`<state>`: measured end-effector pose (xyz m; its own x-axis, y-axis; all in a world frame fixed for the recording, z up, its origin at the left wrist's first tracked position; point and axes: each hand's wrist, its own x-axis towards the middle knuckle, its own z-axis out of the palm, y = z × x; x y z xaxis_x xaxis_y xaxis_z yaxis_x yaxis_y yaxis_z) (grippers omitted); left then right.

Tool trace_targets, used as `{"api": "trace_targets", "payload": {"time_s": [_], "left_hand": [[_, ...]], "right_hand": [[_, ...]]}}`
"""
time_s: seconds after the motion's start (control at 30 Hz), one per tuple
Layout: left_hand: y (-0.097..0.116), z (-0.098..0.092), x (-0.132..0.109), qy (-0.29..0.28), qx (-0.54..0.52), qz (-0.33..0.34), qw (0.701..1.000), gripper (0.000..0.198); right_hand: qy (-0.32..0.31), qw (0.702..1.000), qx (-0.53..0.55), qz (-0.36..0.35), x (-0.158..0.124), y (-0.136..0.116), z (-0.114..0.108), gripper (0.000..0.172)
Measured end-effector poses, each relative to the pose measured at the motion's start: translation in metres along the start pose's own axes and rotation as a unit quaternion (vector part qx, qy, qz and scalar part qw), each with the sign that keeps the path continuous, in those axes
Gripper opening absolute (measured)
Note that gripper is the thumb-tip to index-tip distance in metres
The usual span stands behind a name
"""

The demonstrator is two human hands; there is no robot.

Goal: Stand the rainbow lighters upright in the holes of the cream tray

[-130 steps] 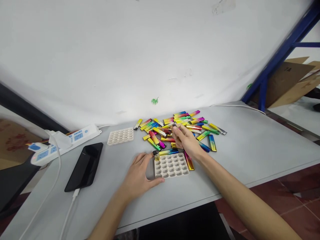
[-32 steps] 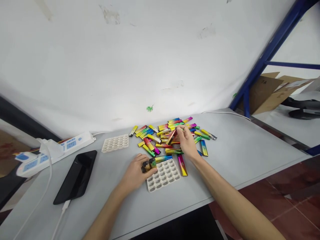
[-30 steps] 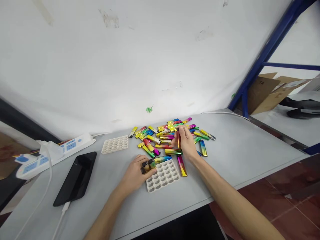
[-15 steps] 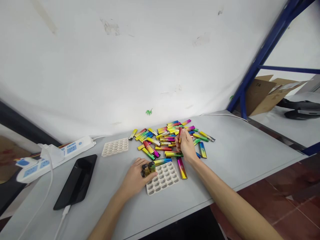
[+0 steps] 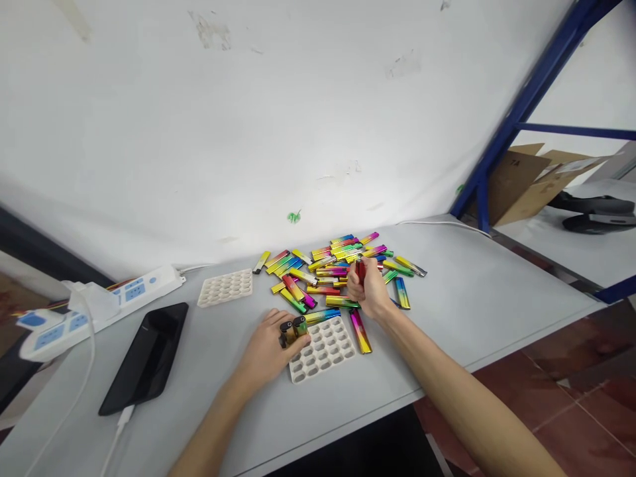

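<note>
My left hand (image 5: 268, 346) is curled around upright lighters (image 5: 301, 326) with black tops, at the left edge of a white tray with rows of oval holes (image 5: 325, 351). Whether their lower ends sit in the holes is hidden by my fingers. My right hand (image 5: 372, 289) is closed around a red lighter (image 5: 361, 270), held above a heap of shiny multicoloured lighters (image 5: 322, 290). Just right of the tray lies a pink and yellow lighter (image 5: 361, 332). A blue and yellow one (image 5: 322, 316) rests along the tray's far edge.
Farther left stands a second white tray (image 5: 226, 287). A black phone (image 5: 146, 358) on a charging cable and a power strip (image 5: 134, 295) occupy the table's left side. Behind is a white wall; a blue metal frame (image 5: 521, 99) and a cardboard box (image 5: 521, 182) are at right.
My right hand has turned so the red lighter stands more upright in it and moved slightly. My left hand stays around its lighters. The whole view has shifted a little.
</note>
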<state>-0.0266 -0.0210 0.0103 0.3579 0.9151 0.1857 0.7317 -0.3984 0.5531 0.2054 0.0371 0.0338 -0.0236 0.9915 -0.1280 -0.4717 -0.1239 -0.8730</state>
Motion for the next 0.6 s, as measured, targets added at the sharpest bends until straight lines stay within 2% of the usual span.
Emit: {"api": "trace_targets", "payload": {"time_s": [0.1, 0.27, 0.43, 0.53, 0.6], "left_hand": [[0.0012, -0.0003, -0.0006, -0.007, 0.004, -0.003, 1.0, 0.026], [0.0039, -0.0018, -0.0002, -0.016, 0.003, -0.005, 1.0, 0.025], [0.0033, -0.002, -0.0001, -0.024, -0.008, 0.002, 1.0, 0.024], [0.0025, -0.002, 0.0, -0.023, -0.012, 0.001, 1.0, 0.023], [0.0025, -0.0024, 0.0003, -0.026, -0.012, -0.004, 1.0, 0.025]], "right_hand": [[0.012, 1.0, -0.004, -0.012, -0.0011, 0.0001, 0.0016, 0.05], [-0.007, 1.0, 0.006, -0.017, -0.0017, 0.0006, 0.0008, 0.053], [-0.013, 1.0, 0.009, -0.004, -0.003, 0.0007, 0.0017, 0.052], [-0.004, 1.0, 0.002, -0.014, -0.0031, 0.0018, 0.0021, 0.051], [-0.02, 0.999, -0.017, -0.028, -0.0029, 0.0035, 0.0022, 0.05]]}}
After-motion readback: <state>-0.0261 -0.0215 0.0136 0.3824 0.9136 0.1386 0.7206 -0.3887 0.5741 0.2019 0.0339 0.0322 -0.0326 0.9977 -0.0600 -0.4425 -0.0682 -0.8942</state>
